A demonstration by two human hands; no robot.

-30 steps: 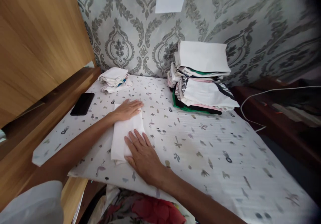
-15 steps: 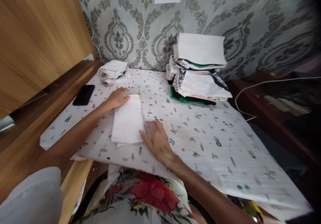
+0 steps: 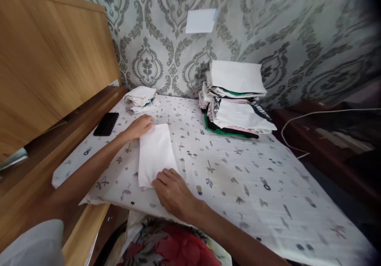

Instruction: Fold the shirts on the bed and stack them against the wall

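A folded white cloth [image 3: 157,151] lies lengthwise before me on the table, near its front edge. My left hand [image 3: 139,126] touches the cloth's far left corner, its fingers lightly bent and resting rather than wrapped round. At the near right end, my right hand [image 3: 174,192] has its fingers curled down and pressed together on the cloth's near edge. The thumb of that hand is mostly hidden.
Behind my left hand is a small stack of folded cloths [image 3: 140,96]. A black phone [image 3: 106,124] lies beside the wooden cabinet [image 3: 59,67]. Toward the back right rises a taller pile of folded clothes [image 3: 238,113]. A white cable [image 3: 285,128] hangs past the table's right side.
My right hand has moved from the cloth's right side to its near edge, and its fingers have gone from spread to curled. My left hand stays at the far corner. The view has tilted up.
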